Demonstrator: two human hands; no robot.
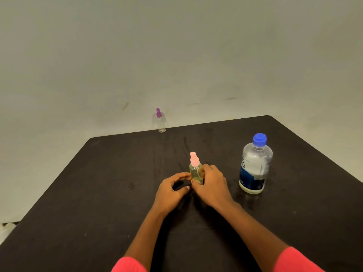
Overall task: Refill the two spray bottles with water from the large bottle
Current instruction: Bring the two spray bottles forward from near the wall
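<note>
A small clear spray bottle with a pink top (194,167) stands upright near the middle of the black table (110,185). My right hand (211,183) grips its lower body from the right. My left hand (171,190) sits just left of it with curled fingers; its fingertips reach the bottle's side. A second small spray bottle with a purple top (161,122) stands at the table's far edge. The large water bottle (254,165), blue cap on and dark label, stands to the right of my hands.
A plain pale wall (176,55) rises behind the table. The table's left edge runs diagonally down to the lower left, and its far right corner is rounded.
</note>
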